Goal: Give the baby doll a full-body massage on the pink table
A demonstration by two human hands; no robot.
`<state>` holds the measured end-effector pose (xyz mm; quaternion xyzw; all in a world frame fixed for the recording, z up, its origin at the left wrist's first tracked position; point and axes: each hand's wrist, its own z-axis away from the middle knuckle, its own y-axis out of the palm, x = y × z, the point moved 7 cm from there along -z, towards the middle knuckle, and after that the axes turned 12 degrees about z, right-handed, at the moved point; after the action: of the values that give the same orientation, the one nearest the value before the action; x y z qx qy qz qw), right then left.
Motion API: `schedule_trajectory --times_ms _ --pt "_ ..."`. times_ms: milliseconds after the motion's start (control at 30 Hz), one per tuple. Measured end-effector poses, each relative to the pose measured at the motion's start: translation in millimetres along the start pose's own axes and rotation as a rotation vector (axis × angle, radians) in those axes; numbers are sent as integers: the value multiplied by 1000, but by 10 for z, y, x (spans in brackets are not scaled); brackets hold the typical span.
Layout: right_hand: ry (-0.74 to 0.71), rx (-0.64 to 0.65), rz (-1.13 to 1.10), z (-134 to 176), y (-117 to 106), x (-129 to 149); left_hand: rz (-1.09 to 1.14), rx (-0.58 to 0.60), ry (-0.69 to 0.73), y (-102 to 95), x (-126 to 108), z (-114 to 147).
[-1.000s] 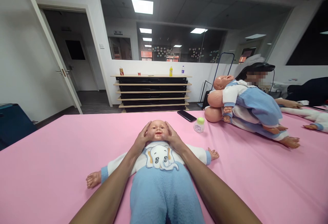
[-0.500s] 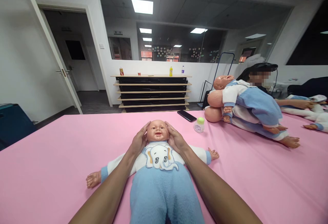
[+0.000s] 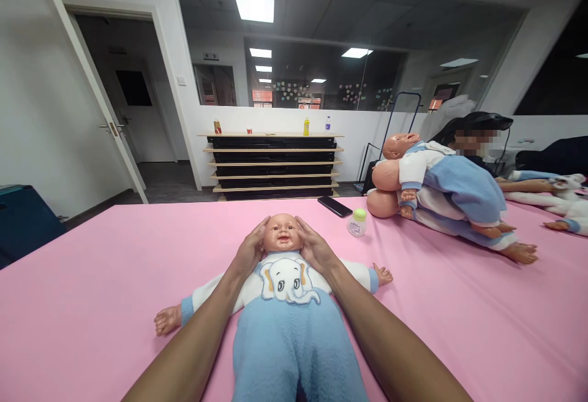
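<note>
The doll (image 3: 296,341) is lying face-up on the pink cover (image 3: 92,261), arms spread; we're cupping its head (image 3: 282,232) with left hand (image 3: 250,250) and right hand (image 3: 316,249), fingers resting extended along the sides, not clenched. Main risk we're seeing: uneven pressure rolling the head sideways, or fingers slipping on that smooth-looking surface if our contact is too light. Secondary: we're working near the green-capped bottle (image 3: 357,225); a wide right-hand swing could be knocking it over.

Pink tabletop (image 3: 92,279) beneath elephant-fronted doll (image 3: 289,282), phone (image 3: 334,206), green-capped bottle (image 3: 357,225), stacked dolls (image 3: 462,184).
</note>
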<state>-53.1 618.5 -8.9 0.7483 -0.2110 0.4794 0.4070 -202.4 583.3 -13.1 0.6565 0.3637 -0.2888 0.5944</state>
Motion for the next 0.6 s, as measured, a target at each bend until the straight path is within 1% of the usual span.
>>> schedule_trajectory --times_ms 67,167,233,333,467,533,600 --pt "-11 -25 33 -2 -25 -16 -34 11 29 11 -14 0" --pt "-26 -77 197 20 -57 -34 -221 75 99 64 -60 19" --pt "-20 -91 250 37 -56 -35 -275 81 106 69 -71 31" --pt "21 -59 163 44 -21 -30 -223 72 78 50 -64 32" --pt "25 -7 22 27 17 19 -32 32 0 0 -14 4" --pt "19 0 -7 17 16 25 37 -17 -24 -34 5 -5" --pt "14 -22 14 14 -4 8 14 -27 -10 -32 -5 -2"
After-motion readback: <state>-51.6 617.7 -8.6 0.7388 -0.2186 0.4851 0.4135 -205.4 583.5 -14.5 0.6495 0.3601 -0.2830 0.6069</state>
